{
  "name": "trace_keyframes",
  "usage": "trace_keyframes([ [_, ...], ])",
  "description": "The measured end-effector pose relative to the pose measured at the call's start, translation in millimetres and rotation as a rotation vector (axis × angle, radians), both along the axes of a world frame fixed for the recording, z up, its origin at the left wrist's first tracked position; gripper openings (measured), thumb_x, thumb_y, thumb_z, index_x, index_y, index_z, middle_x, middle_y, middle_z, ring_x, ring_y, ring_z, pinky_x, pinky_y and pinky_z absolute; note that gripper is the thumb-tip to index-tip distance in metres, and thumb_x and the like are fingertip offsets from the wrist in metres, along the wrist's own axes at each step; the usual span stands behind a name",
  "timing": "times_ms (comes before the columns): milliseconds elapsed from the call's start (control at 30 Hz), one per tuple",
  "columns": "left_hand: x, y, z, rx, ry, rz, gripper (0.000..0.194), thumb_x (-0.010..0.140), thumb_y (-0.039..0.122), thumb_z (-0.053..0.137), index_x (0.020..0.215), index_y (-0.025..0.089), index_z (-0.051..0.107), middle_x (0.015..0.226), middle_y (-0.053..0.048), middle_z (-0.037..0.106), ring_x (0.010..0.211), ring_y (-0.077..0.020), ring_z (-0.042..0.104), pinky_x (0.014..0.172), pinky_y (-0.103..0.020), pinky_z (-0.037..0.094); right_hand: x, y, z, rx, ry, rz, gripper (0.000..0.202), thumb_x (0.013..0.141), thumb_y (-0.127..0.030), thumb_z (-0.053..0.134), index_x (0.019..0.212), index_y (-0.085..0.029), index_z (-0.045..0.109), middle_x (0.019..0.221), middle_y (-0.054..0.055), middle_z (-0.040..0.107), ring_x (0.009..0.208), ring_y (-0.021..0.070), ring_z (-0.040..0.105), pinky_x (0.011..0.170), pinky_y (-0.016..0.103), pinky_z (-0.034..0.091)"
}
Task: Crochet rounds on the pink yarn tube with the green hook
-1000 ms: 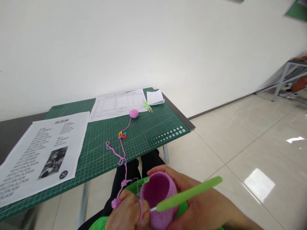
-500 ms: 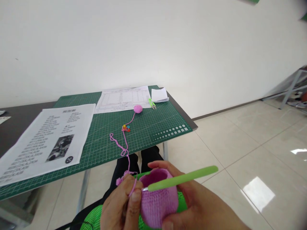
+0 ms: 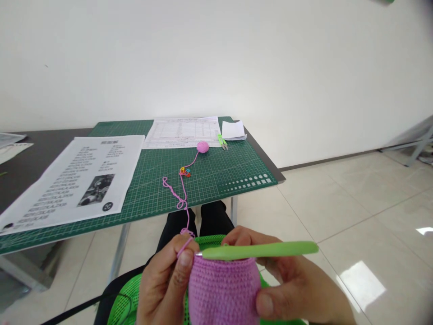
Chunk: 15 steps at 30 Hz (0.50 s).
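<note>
A pink crocheted piece [image 3: 223, 289], rounded and hollow like a cup, is between my two hands. My left hand [image 3: 165, 280] is closed in a pinch at its upper left rim, with a strand of pink yarn [image 3: 184, 247] over the fingers. My right hand [image 3: 294, 284] grips the piece from the right, thumb on the near wall and fingers at the far rim. A crochet hook [image 3: 264, 250] with a thick green handle lies across the opening; its metal end is at the rim beside my left thumb, the tip hidden.
On the green cutting mat [image 3: 155, 180] are a pink yarn ball [image 3: 203, 147], coloured stitch markers [image 3: 185, 172], green thread snips [image 3: 222, 141], printed sheets [image 3: 111, 158] and a small paper stack [image 3: 233, 130]. A green mesh basket [image 3: 126, 298] sits under my hands.
The crocheted piece has tilted, so its near wall faces me and its opening shows less. The hook lies closer to level. My view has shifted slightly, and both hands keep their hold.
</note>
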<state>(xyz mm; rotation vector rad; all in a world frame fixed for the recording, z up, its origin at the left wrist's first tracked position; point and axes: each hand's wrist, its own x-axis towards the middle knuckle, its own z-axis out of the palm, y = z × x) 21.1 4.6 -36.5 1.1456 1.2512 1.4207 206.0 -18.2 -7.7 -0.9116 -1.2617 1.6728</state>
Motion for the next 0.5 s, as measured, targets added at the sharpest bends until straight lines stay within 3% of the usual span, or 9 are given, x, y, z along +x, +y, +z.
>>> trace_keyframes([
  [100,-0.2,-0.3,7.5,-0.084,-0.095,-0.023,0.019,0.078,0.048,0.074,0.086,0.031,0.078,0.077,0.005,0.072,0.07,-0.0125,0.06,0.063,-0.018,0.048,1.9,1.8,1.8,-0.02,0.021,0.028,0.031,0.078,-0.043,0.072,0.1,-0.023,0.063,0.103,0.003,0.053,0.095,0.0187,0.051,0.083,0.03,0.043],
  [233,1.5,4.9,19.9,-0.136,-0.148,-0.11,0.03,0.077,0.049,0.074,0.063,0.022,0.069,0.059,0.004,0.05,0.054,-0.0133,0.041,0.048,-0.023,0.037,2.8,4.9,7.7,-0.032,0.086,0.028,0.018,0.087,-0.034,0.065,0.099,-0.02,0.065,0.11,0.004,0.05,0.1,0.0163,0.05,0.086,0.028,0.042],
  [367,2.5,9.2,24.2,-0.157,-0.158,-0.18,0.039,0.079,0.049,0.072,0.056,0.021,0.058,0.059,0.004,0.044,0.055,-0.0132,0.037,0.049,-0.024,0.032,2.3,6.3,10.2,-0.007,0.041,0.002,0.025,0.089,-0.031,0.064,0.111,-0.022,0.067,0.114,0.004,0.049,0.106,0.0157,0.05,0.091,0.028,0.041],
  [500,0.6,9.9,21.2,-0.182,-0.169,-0.238,0.041,0.079,0.053,0.07,0.057,0.02,0.057,0.059,0.004,0.043,0.055,-0.0127,0.035,0.049,-0.023,0.031,-0.6,8.7,9.5,0.042,0.008,-0.024,0.02,0.088,-0.028,0.063,0.106,-0.02,0.069,0.11,0.004,0.052,0.103,0.0164,0.052,0.089,0.03,0.042],
])
